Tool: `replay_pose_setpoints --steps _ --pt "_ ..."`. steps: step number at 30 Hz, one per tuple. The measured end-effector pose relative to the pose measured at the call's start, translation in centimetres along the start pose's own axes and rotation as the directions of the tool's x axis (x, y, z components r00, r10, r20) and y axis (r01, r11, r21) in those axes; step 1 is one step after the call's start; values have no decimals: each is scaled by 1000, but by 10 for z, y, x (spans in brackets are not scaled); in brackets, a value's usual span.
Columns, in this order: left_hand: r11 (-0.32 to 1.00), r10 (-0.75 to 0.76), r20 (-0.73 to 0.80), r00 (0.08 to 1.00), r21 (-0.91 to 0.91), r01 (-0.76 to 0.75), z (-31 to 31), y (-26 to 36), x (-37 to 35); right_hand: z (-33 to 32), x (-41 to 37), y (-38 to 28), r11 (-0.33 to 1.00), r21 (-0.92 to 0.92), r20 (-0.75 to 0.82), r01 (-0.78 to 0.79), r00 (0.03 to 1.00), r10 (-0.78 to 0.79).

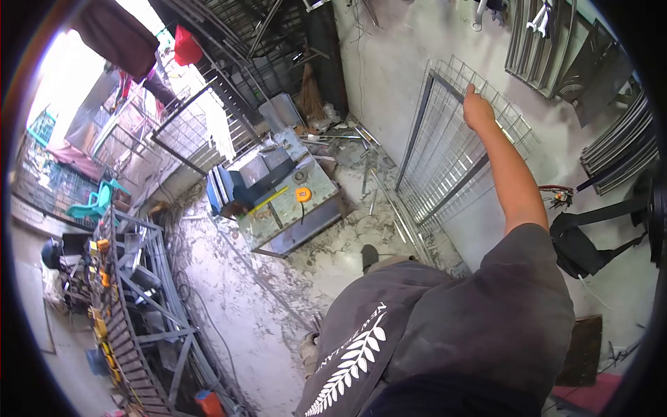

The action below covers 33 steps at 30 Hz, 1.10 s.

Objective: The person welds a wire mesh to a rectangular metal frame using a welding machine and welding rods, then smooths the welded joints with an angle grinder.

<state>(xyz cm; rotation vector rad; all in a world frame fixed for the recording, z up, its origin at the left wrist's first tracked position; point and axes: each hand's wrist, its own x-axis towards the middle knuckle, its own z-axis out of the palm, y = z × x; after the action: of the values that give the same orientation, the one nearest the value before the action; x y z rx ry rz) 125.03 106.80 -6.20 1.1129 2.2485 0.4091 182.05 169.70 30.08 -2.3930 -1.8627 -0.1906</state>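
Observation:
My right hand (478,111) is closed around the upper end of a dark metal frame (425,111), with the arm stretched out from the shoulder. The frame stands tilted near the wall. Wire mesh (445,156) shows across and behind its bars, reaching past its edges. My left hand is out of view, and the grey shirt fills the lower part of the picture. On a low worktable (323,191) ahead lie an orange tape measure (303,194) and a long yellow strip (267,201).
Metal rods (399,215) lie on the floor beside the frame. A broom (310,94) leans at the back. To the left stands a long rack (149,333) with yellow tools and metal lengths. Curved metal pieces (622,153) and a black bag (580,243) hang on the right wall.

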Motion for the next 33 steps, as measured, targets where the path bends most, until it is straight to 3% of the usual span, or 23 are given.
replay_pose_setpoints --steps 2,3,5,7,10,11,12,13,16,18,19,20,22,25,28,33 --pt "998 -36 56 998 -45 39 5 9 -13 -2 17 3 995 6 48 100 994 -100" --pt "997 -7 10 1000 -72 8 10 16 -23 0 32 8 989 7 76 148 986 -148" --pt "997 47 -64 997 -58 -51 8 36 -42 10 72 21 916 -122 302 383 893 -333" --pt "996 67 -119 991 -51 -73 2 48 -53 4 67 18 852 21 334 523 799 -499" --pt "996 85 -173 981 2 -86 1 50 -59 -37 27 -25 934 299 564 195 753 -338" --pt "999 53 -194 980 9 -52 0 52 -61 -23 33 -28 919 366 582 144 736 -347" --pt "1000 16 -215 977 12 -13 -2 57 -65 -1 44 -26 885 443 592 145 694 -410" --pt "999 -31 -235 971 9 34 -1 62 -70 9 37 -28 827 559 559 54 712 -424" --pt "992 -120 -271 955 -11 122 1 77 -81 48 45 -24 579 726 678 -370 523 -516" --pt "991 -128 -294 947 2 135 12 85 -88 25 7 -43 503 712 697 -491 583 -418" --pt "990 -126 -281 951 20 137 16 93 -92 43 12 -40 417 688 720 -594 487 -494" --pt "990 -118 -269 956 38 133 18 98 -94 60 15 -42 400 643 755 -653 452 -475" --pt "985 -131 -225 966 77 152 27 109 -101 36 -9 -72 507 626 779 -593 451 -435" --pt "982 -187 -187 964 -34 184 19 143 -110 29 -30 -95 657 613 760 -438 555 -339" --pt "993 -111 -378 919 -6 118 31 136 -118 24 -38 -104 675 608 753 -418 571 -325" --pt "969 -245 -270 931 -106 225 55 110 -131 -43 -73 -129 707 611 741 -357 573 -351"
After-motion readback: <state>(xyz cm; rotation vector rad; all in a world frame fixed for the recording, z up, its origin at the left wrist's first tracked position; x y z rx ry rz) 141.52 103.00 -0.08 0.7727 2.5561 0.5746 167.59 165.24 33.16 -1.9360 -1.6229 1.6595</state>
